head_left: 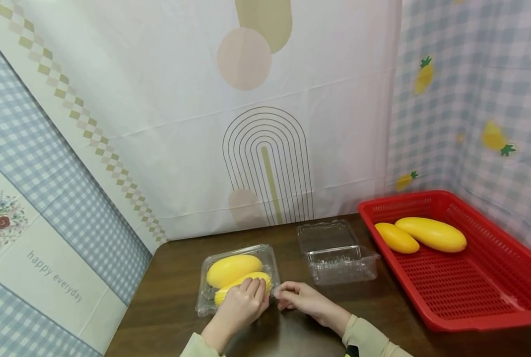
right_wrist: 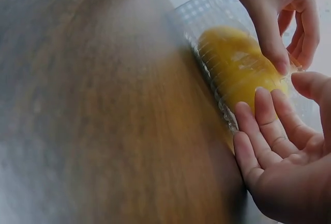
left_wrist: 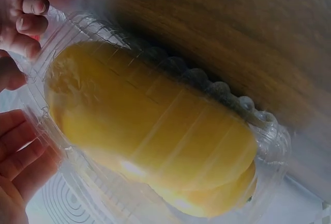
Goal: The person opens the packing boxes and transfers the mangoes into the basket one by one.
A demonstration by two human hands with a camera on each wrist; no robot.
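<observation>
A clear plastic clamshell box stands on the left of the table, with two smooth, oblong yellow fruits inside. In the left wrist view, clear ribbed plastic covers the nearer fruit. My left hand reaches over the box's near right part. Its thumb and fingers pinch the clear rim, as the right wrist view shows. Close beside it, my right hand holds the same edge at the right corner, thumb on the rim and other fingers bent along the side.
A second clear clamshell box stands with its lid up at the back middle. To the right, a red plastic basket holds a long yellow fruit and a smaller one. Patterned cloth hangs behind the table.
</observation>
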